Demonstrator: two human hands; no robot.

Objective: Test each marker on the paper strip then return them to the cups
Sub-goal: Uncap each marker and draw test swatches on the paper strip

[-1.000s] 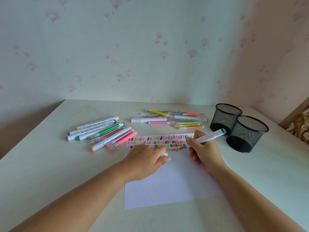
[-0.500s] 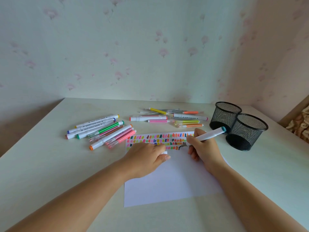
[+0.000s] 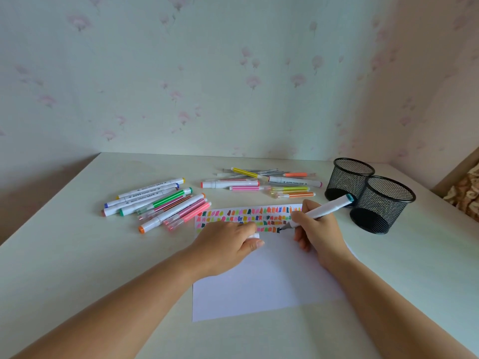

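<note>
Your right hand (image 3: pixel 317 229) gripped a white marker (image 3: pixel 321 212), its tip on the paper (image 3: pixel 259 286) by the rows of colour marks. Your left hand (image 3: pixel 223 244) lay on the paper, fingers curled round a small white piece (image 3: pixel 253 235). On your right stood the far cup (image 3: pixel 350 180) and the near cup (image 3: pixel 383 206), showing only dark bottoms inside. The other markers (image 3: pixel 155 203) lay in piles on the table (image 3: pixel 77 255).

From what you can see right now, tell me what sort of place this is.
Probably a desk in a home room, set up for crafts: floral wallpaper behind a pale table, with loose markers, two black mesh cups and a paper of colour swatches on it.
</note>
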